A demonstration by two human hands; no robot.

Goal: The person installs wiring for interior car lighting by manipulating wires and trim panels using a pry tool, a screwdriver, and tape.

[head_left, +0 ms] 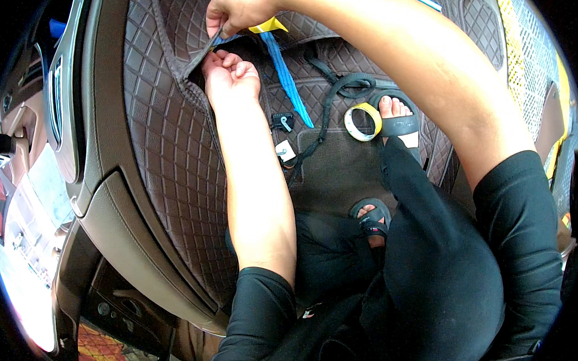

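Note:
A brown quilted leather-like mat (178, 68) lines the left side wall, and its edge stands away from the surface behind. My right hand (241, 10) reaches over from the right and pinches this edge between thumb and fingers. Just below it, my left hand (232, 80) is turned palm up beside the same edge, its fingers curled in. The left fingertips are partly hidden, and what they hold cannot be made out. Close to both hands are a yellow piece of tape (269, 26) and a long blue strip (284, 75) hanging down over the quilted floor.
A tape roll (348, 123) lies by my sandalled foot (399, 124). A dark cord (326, 115) snakes across the floor, near a small black clip (278, 121) and a white tag (285, 150). Vehicle trim (131, 245) borders the left; yellow-and-white woven material (529, 61) stands right.

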